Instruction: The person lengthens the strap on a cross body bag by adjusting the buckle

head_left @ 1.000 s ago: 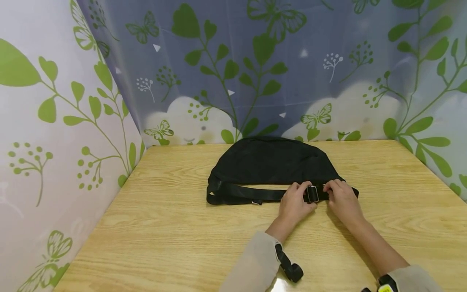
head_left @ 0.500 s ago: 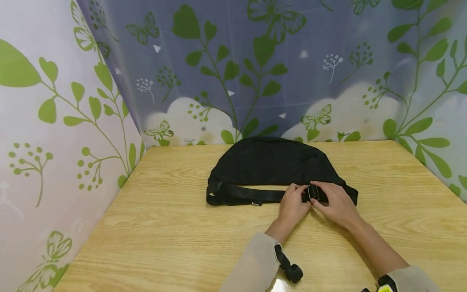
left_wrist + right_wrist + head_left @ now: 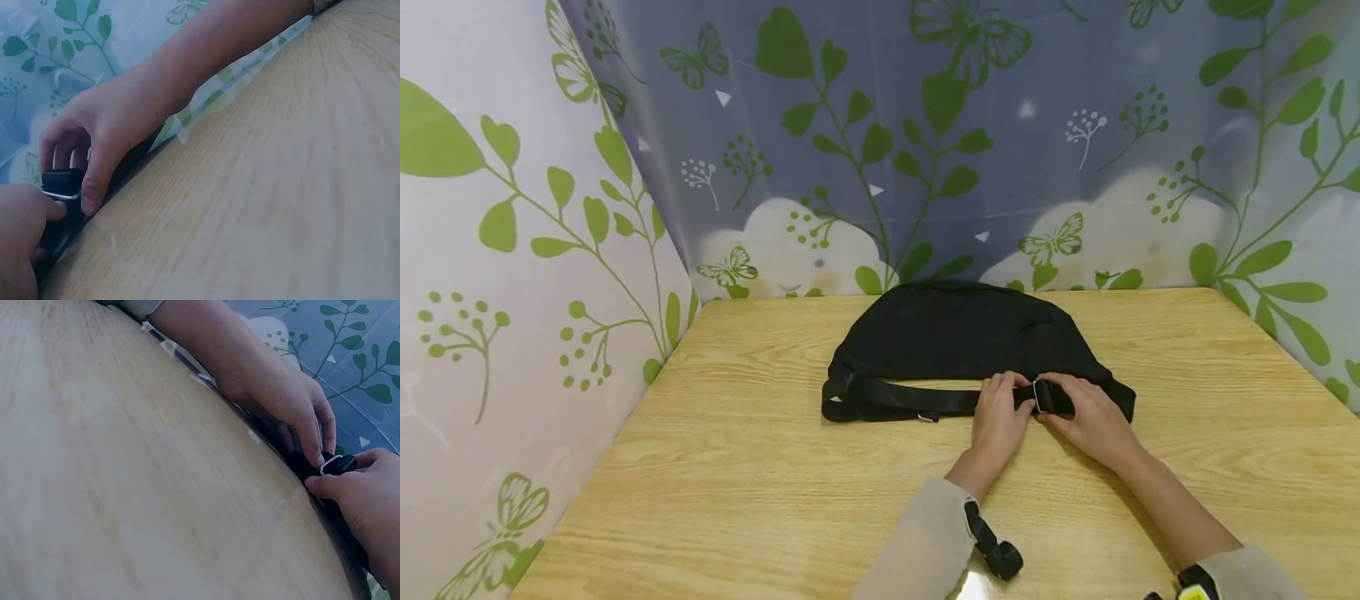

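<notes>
Moved inward with right hand (image 3: 1093,417) since a second ago, pinching black strap (image 3: 940,402) at its buckle (image 3: 1036,396), fingers curled; likewise beside it with left hand (image 3: 997,421); just behind, near table's (image 3: 737,467) far edge, black bag (image 3: 955,332), with broad room either side; at right cuff (image 3: 1251,571), yellow label (image 3: 1193,592), unreadably small

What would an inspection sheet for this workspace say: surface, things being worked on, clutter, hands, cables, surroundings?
Surface: wood-grain table, with a bag lying toward its far edge.
Things: black bag; its strap runs along the near side through a metal buckle.
Clutter: nothing seen.
Hands: left hand pinches the strap left of the buckle; right hand grips at the buckle's right.
Cables: nothing seen.
Surroundings: backdrop printed with leaves and butterflies.
</notes>
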Available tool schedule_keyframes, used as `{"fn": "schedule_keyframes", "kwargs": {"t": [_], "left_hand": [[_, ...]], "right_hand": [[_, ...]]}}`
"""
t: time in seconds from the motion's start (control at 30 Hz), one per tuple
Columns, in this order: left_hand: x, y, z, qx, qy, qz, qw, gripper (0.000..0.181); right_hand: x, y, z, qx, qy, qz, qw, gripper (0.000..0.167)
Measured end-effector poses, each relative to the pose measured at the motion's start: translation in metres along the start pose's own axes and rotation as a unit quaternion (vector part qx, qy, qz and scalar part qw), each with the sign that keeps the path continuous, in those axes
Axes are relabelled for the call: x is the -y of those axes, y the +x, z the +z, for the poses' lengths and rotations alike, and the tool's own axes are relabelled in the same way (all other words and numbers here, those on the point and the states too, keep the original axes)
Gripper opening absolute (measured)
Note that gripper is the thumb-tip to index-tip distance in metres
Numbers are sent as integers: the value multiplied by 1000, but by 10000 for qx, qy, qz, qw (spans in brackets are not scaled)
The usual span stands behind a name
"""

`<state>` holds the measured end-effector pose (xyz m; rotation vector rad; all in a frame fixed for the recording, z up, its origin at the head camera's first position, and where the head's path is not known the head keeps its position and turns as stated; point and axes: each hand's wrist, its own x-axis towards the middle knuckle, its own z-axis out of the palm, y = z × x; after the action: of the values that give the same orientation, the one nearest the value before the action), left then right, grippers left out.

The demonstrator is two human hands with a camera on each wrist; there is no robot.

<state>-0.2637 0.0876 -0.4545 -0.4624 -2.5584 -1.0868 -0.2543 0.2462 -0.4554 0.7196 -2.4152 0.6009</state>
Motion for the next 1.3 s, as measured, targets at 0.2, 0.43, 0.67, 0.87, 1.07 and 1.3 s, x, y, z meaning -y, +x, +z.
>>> {"fn": "schedule_keyframes", "kwargs": {"t": [0.2, 0.43, 0.67, 0.87, 1.07, 1.3], "left_hand": [[3, 1, -2, -209, 7, 275, 9994, 13], [9, 3, -8, -182, 192, 271, 9993, 10], [11, 5, -8, -491, -5, 1109, 9926, 13], [9, 5, -9, -627, -284, 1352, 9884, 10], [10, 5, -8, -739, -136, 893, 9932, 9], [10, 6, -10, -1062, -54, 1636, 9808, 7]], "right_hand": [[-2, -1, 0, -130, -152, -523, 9984, 69], [1, 0, -1, -254, 15, -412, 9988, 66], [1, 1, -2, -435, 535, -594, 9958, 71], [0, 1, -1, -474, 827, -724, 9928, 73], [0, 2, -1, -600, 1031, -763, 9899, 75], [1, 2, -1, -690, 899, -718, 9910, 73]]}}
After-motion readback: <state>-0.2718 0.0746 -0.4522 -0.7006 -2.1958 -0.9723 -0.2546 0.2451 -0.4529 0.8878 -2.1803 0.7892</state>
